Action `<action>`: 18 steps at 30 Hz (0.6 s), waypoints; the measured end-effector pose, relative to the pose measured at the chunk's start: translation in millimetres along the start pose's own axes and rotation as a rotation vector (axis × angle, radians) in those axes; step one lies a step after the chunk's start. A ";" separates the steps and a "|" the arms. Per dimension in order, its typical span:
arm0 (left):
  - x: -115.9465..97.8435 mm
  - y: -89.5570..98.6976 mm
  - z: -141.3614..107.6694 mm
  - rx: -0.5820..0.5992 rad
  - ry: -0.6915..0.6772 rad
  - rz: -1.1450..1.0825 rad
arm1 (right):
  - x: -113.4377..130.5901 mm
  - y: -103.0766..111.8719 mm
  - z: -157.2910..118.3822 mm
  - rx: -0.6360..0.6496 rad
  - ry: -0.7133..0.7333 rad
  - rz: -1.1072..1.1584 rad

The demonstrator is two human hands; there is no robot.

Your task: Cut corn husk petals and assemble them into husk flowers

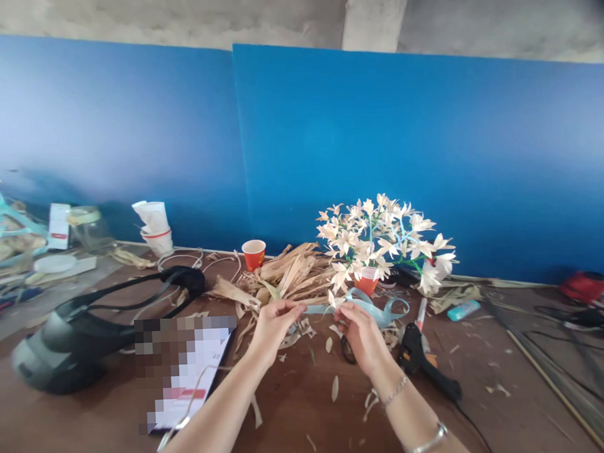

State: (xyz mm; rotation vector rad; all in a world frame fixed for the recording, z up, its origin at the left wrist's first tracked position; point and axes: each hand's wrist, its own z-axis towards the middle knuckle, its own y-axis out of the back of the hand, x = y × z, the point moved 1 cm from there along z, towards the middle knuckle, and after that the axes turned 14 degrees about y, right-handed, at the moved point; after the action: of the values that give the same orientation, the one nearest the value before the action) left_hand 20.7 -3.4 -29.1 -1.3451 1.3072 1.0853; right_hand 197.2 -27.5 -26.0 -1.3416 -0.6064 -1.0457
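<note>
My left hand (pixel 276 326) pinches one end of a light blue ribbon (pixel 315 309) between thumb and fingertips. The ribbon runs across to my right hand (pixel 361 332), whose curled fingers close at the base of a small white flower (pixel 332 299); the stem is hidden. More of the blue ribbon lies in loops (pixel 383 311) behind my right hand. Beyond it, a bunch of white husk flowers (pixel 370 240) on green stems stands in an orange paper cup (pixel 366 282). Dry corn husks (pixel 299 273) are heaped behind my left hand.
A black glue gun (pixel 428 364) with a cord lies right of my right hand. To the left are a phone or tablet (pixel 189 385) and a black headset (pixel 61 344). A red paper cup (pixel 254 255) stands at the back. Husk scraps litter the brown table (pixel 291 427).
</note>
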 end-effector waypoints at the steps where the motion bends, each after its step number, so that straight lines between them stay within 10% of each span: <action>1: -1.3 -0.8 -1.8 -0.008 0.000 0.007 | -0.4 0.0 -0.2 0.008 -0.002 0.002; 18: -1.0 -2.7 1.6 -0.122 -0.373 0.300 | -2.9 -4.9 -3.8 0.084 -0.001 -0.091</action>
State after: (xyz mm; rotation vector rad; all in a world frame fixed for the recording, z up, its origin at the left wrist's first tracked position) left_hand 23.4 -1.7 -28.3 -0.9857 1.1974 1.5599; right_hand 190.9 -30.0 -26.8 -1.2510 -0.7101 -1.0818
